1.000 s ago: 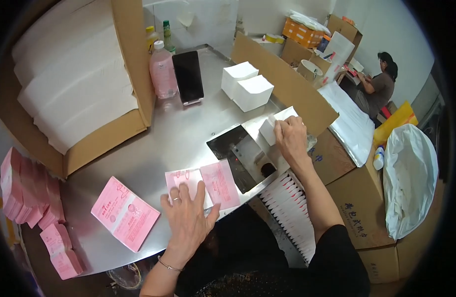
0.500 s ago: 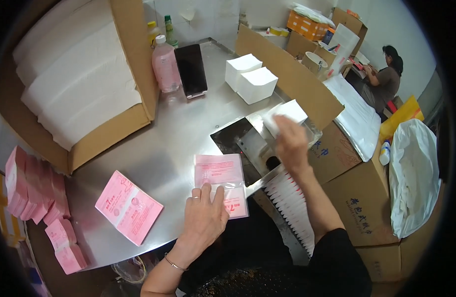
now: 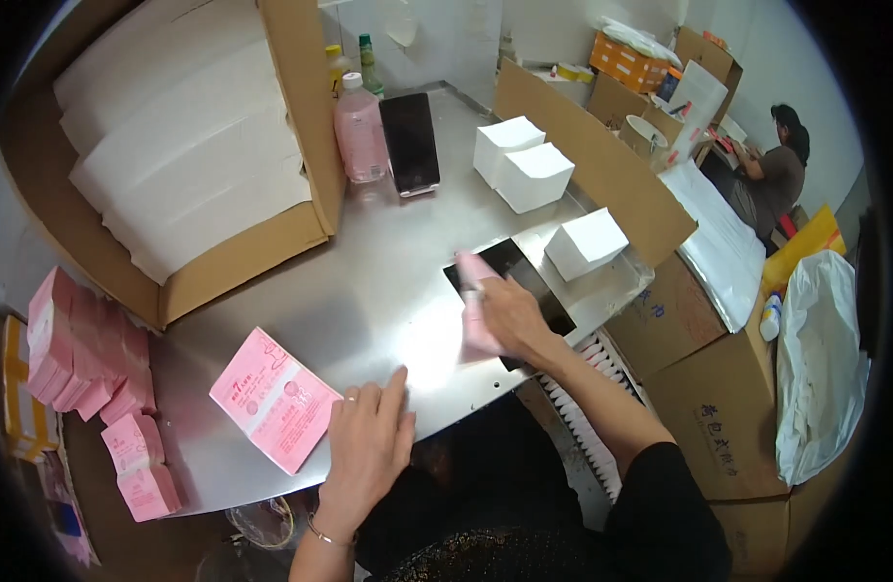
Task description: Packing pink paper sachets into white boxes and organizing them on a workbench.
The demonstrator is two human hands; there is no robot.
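Observation:
My right hand [image 3: 509, 315] is closed around a pink printed plastic tissue wrapper [image 3: 479, 330], held bent above the table by a dark rectangular opening [image 3: 507, 260]. The hand hides part of the wrapper, and motion blurs it. My left hand [image 3: 369, 427] rests at the table's near edge with fingers stretched out, holding nothing. Just left of it lies a flat stack of pink printed wrappers [image 3: 276, 400] with a pale band across the middle. Beyond the opening stands a white block of folded tissues [image 3: 587, 242]; two more tissue blocks [image 3: 526, 165] stand farther back.
A large carton of white tissue sheets [image 3: 243, 254] stands at the left, above bundled pink wrappers [image 3: 82, 339]. A pink bottle [image 3: 359, 131] and phone [image 3: 409, 145] stand at the back. Below the right edge runs a row of packets [image 3: 582, 422]. Cartons [image 3: 708, 407] and a seated person [image 3: 776, 175] are at the right.
My right hand has come from the tissue block to the wrapper and lifted it from the near edge. My left hand has let go of it and moved left. The view has shifted slightly.

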